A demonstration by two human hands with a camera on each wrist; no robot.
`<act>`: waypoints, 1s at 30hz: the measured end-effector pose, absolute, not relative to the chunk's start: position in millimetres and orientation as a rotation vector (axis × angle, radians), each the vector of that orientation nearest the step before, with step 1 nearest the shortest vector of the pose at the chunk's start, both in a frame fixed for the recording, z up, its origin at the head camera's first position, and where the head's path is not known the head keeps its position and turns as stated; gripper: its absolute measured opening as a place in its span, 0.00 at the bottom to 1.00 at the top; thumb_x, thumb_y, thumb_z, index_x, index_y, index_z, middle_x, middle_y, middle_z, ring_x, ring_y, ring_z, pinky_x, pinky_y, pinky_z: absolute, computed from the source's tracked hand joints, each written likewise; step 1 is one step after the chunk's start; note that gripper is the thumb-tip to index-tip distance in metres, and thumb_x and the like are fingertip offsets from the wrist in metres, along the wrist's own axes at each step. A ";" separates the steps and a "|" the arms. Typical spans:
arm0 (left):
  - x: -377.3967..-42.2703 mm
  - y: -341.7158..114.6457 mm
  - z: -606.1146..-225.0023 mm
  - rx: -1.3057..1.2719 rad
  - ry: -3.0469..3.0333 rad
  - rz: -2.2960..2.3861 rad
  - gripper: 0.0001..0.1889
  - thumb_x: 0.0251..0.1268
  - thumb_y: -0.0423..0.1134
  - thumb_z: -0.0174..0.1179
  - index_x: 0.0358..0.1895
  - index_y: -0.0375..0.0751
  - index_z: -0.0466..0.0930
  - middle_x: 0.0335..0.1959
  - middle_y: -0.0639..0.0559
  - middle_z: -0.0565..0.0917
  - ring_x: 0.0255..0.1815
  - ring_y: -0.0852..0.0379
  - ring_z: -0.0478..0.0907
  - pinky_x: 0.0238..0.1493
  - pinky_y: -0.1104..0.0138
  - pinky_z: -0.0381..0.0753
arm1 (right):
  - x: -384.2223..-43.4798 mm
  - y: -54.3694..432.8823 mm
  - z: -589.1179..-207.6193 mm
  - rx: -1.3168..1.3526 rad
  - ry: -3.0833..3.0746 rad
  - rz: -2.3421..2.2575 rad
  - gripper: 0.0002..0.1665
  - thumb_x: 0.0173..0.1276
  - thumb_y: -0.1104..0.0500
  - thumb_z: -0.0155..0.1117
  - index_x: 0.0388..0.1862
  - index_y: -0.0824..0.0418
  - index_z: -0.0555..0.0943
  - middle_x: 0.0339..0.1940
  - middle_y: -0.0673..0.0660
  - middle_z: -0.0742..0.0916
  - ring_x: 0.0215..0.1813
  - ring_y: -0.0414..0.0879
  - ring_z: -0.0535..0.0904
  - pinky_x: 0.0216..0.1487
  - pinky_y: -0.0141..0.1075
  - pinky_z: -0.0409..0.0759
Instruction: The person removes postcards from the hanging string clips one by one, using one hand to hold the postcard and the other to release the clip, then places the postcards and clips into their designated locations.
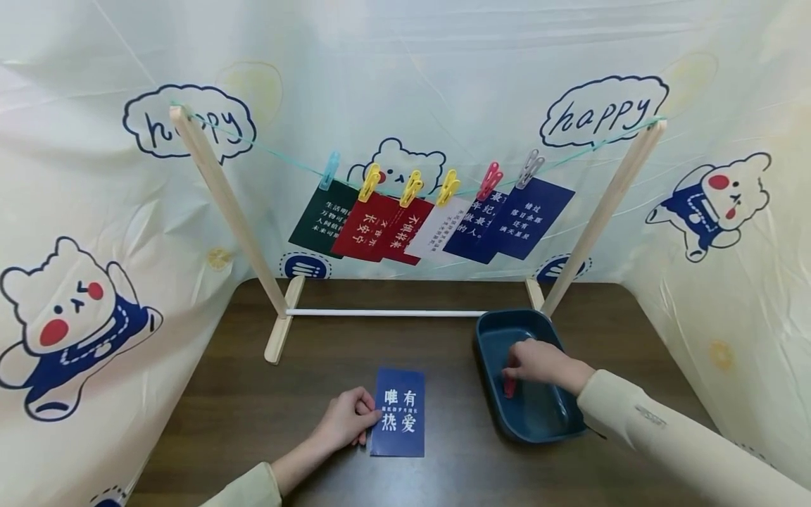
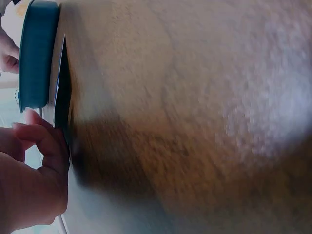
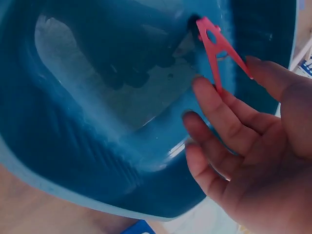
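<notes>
My left hand (image 1: 347, 419) pinches the left edge of a blue card (image 1: 398, 436) with white characters, low over the brown table. In the left wrist view the card (image 2: 62, 92) appears nearly edge-on, its near corner at the fingers. Over the teal basin (image 1: 484, 377) my right hand (image 1: 538, 362) holds a red clothespin (image 1: 510, 386). Seen from the right wrist, the clothespin (image 3: 214, 46) has its two legs between thumb and index finger, while the other fingers are spread loosely.
A wooden frame stands at the back, with a left post (image 1: 228, 211), a right post (image 1: 608, 211) and a white crossbar (image 1: 386, 313). From its green string (image 1: 285, 158) hang several cards, including a dark green card (image 1: 317, 218), under several clothespins. Patterned fabric (image 1: 405, 42) surrounds the table (image 1: 222, 422).
</notes>
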State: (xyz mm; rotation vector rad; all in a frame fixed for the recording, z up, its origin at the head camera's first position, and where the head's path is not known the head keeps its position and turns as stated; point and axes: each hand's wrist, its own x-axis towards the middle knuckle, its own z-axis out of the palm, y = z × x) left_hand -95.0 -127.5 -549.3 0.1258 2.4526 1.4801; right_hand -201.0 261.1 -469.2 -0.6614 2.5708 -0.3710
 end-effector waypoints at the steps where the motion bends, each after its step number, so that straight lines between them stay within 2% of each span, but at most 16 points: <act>1: -95.5 -127.6 -549.3 0.137 2.461 1.468 0.09 0.66 0.35 0.70 0.35 0.37 0.77 0.19 0.53 0.82 0.09 0.64 0.73 0.12 0.70 0.72 | -206.6 265.5 -478.7 -0.699 2.563 -0.349 0.14 0.74 0.48 0.69 0.36 0.58 0.87 0.24 0.47 0.84 0.24 0.39 0.77 0.26 0.34 0.79; 7: -97.0 -127.3 -546.1 0.204 2.459 1.461 0.10 0.66 0.34 0.70 0.35 0.36 0.77 0.18 0.52 0.82 0.09 0.64 0.74 0.11 0.68 0.75 | -240.6 287.7 -539.6 -0.742 2.512 -0.224 0.20 0.73 0.36 0.66 0.31 0.49 0.85 0.20 0.44 0.80 0.21 0.39 0.76 0.22 0.32 0.75; 15: -99.0 -127.8 -546.2 0.246 2.472 1.437 0.10 0.66 0.33 0.71 0.34 0.37 0.76 0.17 0.52 0.82 0.08 0.64 0.74 0.11 0.67 0.76 | -238.4 275.9 -526.8 -0.676 2.460 -0.170 0.20 0.76 0.39 0.64 0.34 0.53 0.84 0.22 0.48 0.80 0.23 0.41 0.77 0.24 0.33 0.75; 21: -100.8 -125.7 -546.2 0.259 2.489 1.418 0.10 0.66 0.34 0.71 0.35 0.37 0.76 0.16 0.53 0.81 0.09 0.64 0.74 0.12 0.67 0.77 | -251.1 284.1 -556.0 -0.611 2.444 -0.168 0.21 0.76 0.39 0.64 0.27 0.48 0.81 0.20 0.48 0.81 0.21 0.41 0.79 0.23 0.33 0.76; 24: -100.9 -125.2 -545.8 0.252 2.488 1.414 0.10 0.66 0.34 0.70 0.36 0.37 0.76 0.15 0.52 0.81 0.09 0.64 0.75 0.12 0.67 0.78 | -249.5 285.4 -556.0 -0.661 2.447 -0.179 0.22 0.77 0.38 0.62 0.27 0.49 0.81 0.19 0.48 0.80 0.21 0.41 0.78 0.21 0.33 0.75; 30: -100.3 -124.3 -546.1 0.234 2.489 1.400 0.10 0.67 0.34 0.70 0.36 0.37 0.76 0.15 0.53 0.80 0.09 0.63 0.76 0.13 0.67 0.78 | -219.0 258.9 -498.1 -0.621 2.469 -0.178 0.21 0.78 0.47 0.65 0.26 0.56 0.80 0.19 0.52 0.80 0.21 0.43 0.77 0.24 0.33 0.73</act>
